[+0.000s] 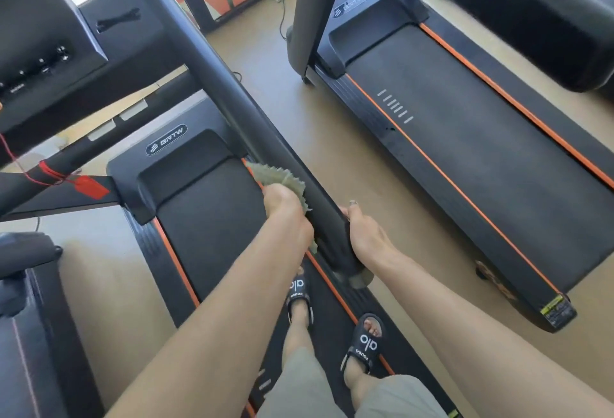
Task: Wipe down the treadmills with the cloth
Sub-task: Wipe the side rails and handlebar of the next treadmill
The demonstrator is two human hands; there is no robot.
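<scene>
Left hand [285,208] presses the green cloth [282,181] against the black handrail [252,125], fingers curled round it. Right hand [365,235] grips the handrail end. Two treadmills [465,158] stand on the tan floor [299,112]

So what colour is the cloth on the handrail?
The cloth is a muted grey-green; the head view, the only one, shows it.

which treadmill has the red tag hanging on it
The left treadmill, the one the person stands on: a red tag hangs off its frame. The right treadmill shows none.
</scene>
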